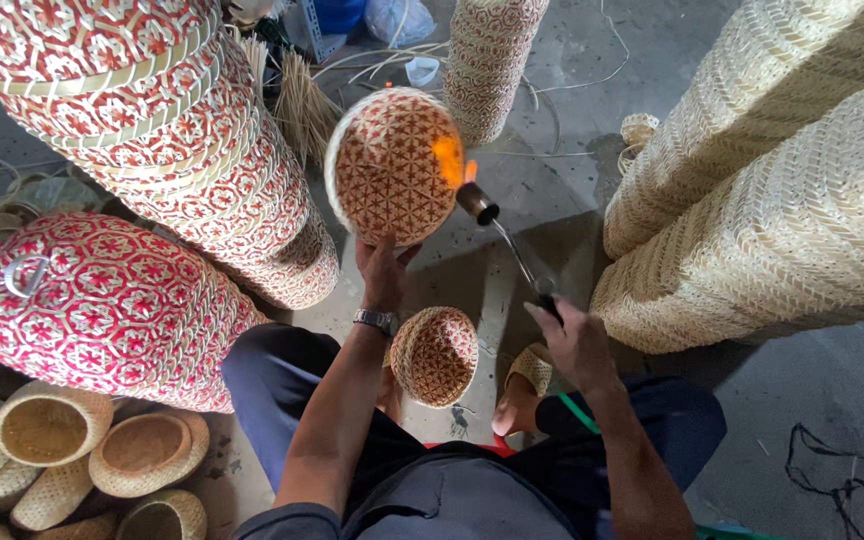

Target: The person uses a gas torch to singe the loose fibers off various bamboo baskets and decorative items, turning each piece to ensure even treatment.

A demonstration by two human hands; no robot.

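Between basket stacks, left hand (384, 272) holds a red basket (392, 166); right hand (574, 340) grips the torch (507, 236); flame should graze only lightly.

Two red baskets (392, 165), one torch (507, 235), two hands (382, 272).

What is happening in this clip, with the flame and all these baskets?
A seated person holds up a round red-and-natural woven basket with the left hand. The right hand grips a gas torch, whose flame licks the basket's right edge. A second similar basket rests between the knees. Tall stacks of woven baskets stand around on the concrete floor.
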